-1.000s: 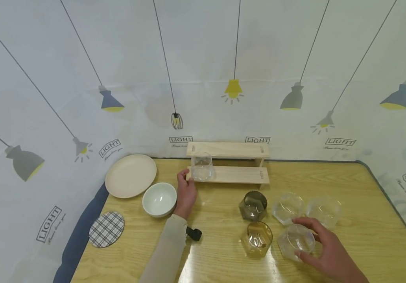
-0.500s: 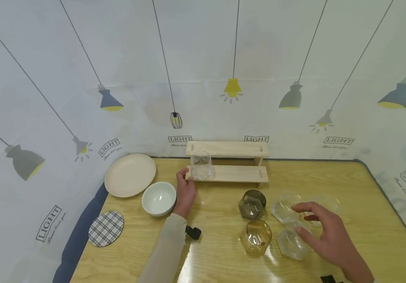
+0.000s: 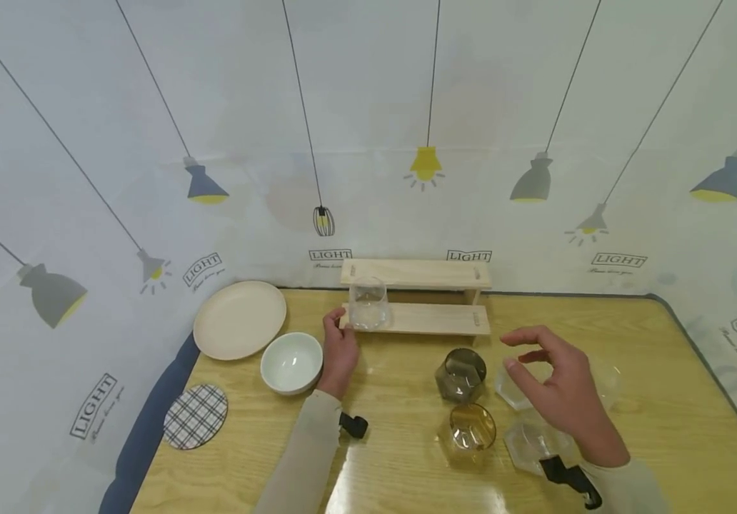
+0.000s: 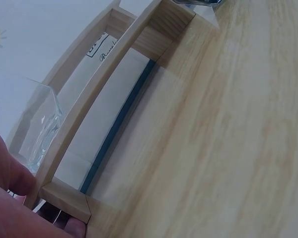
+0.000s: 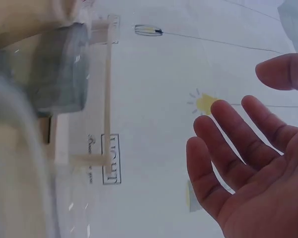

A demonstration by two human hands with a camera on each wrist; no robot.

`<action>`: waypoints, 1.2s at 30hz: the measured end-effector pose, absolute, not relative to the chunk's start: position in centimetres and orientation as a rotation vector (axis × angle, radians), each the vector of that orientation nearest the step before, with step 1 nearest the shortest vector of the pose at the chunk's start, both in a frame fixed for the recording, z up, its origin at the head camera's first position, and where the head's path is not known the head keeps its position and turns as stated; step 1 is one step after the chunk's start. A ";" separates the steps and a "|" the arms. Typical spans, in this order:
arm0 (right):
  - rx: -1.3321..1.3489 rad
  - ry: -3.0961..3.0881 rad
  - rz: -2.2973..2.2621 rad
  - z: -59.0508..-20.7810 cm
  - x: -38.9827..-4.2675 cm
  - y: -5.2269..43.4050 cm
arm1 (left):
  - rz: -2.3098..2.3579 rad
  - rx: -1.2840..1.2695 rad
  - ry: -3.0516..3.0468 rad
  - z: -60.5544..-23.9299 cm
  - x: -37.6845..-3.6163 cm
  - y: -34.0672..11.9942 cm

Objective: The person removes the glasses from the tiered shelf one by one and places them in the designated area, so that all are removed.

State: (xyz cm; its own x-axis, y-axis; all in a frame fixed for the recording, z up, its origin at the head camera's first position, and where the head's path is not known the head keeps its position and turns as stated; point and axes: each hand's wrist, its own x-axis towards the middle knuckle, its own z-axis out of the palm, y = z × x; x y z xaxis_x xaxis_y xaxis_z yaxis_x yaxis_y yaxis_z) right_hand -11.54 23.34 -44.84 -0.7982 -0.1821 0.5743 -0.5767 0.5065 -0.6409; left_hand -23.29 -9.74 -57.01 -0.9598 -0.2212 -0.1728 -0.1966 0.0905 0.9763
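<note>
My left hand (image 3: 341, 357) grips the left end of the two-tier wooden shelf (image 3: 435, 318) at its lower board. In the left wrist view, the thumb lies near the board's edge and other fingertips show below it. Beside that hand, a clear glass (image 3: 368, 303) stands upright on the lower board. My right hand (image 3: 558, 389) is raised over the clear glasses at the right, fingers spread and holding nothing. Beneath it are a near clear glass (image 3: 525, 446) and a farther one (image 3: 511, 389), both partly hidden. A smoky grey glass (image 3: 460, 376) and an amber glass (image 3: 469, 437) stand left of it.
Another clear glass (image 3: 608, 382) stands behind the right wrist. On the left side are a beige plate (image 3: 240, 320), a pale bowl (image 3: 291, 364) and a checked round coaster (image 3: 196, 417). A printed backdrop (image 3: 368, 107) rises behind the wooden table (image 3: 400, 457).
My right hand has left the near clear glass, rising and moving away over the farther glasses, with its wrist strap now in view. The left hand has stayed at the shelf.
</note>
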 end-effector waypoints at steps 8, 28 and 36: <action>0.560 -2.368 1.244 -42.5 -13.5 20.6 | -2.067 0.437 -2.293 -56.9 -23.4 -9.6; 0.640 -2.580 1.354 -41.9 -21.0 12.6 | -2.023 0.460 -2.326 -57.0 -23.4 -9.4; 0.644 -2.702 1.436 -44.1 -24.9 9.8 | -2.011 0.440 -2.339 -57.2 -23.3 -9.7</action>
State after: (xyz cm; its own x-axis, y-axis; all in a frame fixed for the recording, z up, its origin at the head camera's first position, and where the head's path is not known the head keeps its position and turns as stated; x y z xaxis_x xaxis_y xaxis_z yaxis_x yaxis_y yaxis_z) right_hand -24.91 9.81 -44.12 -0.9151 -0.3490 0.2018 -0.3625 0.4932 -0.7908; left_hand -23.26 -9.71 -57.19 -0.9598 -0.2286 -0.1630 -0.1954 0.1269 0.9725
